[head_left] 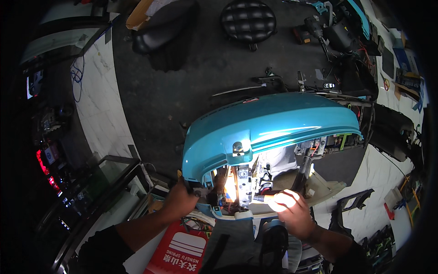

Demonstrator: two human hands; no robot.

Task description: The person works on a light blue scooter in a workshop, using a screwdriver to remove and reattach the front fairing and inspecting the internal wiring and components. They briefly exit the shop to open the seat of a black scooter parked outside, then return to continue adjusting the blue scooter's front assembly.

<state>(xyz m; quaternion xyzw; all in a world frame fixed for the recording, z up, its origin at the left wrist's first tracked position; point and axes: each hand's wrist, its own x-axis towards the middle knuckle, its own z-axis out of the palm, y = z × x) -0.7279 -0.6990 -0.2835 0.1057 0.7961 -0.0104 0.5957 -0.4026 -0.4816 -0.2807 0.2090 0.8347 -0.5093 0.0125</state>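
In front of me is a scooter with a curved turquoise body panel point(273, 116), its inner frame exposed and brightly lit. My right hand point(290, 210) is closed around the orange and dark handle of what looks like a screwdriver point(261, 198). Its front end points left at a metal bracket point(244, 185) in the frame. At the panel's lower left end is my left hand point(181, 201), against the edge beside a dark part. Its fingers are mostly hidden, so their grip does not show. A black grip bar point(302, 175) slants up beyond my right hand.
A red carton point(175, 251) stands near my left leg. Glass display cases point(105, 182) line the left. Beyond the scooter are a quilted black stool point(248, 23), a black seat point(166, 27) and a cordless power tool point(315, 29). A black plastic frame point(351, 208) lies at right.
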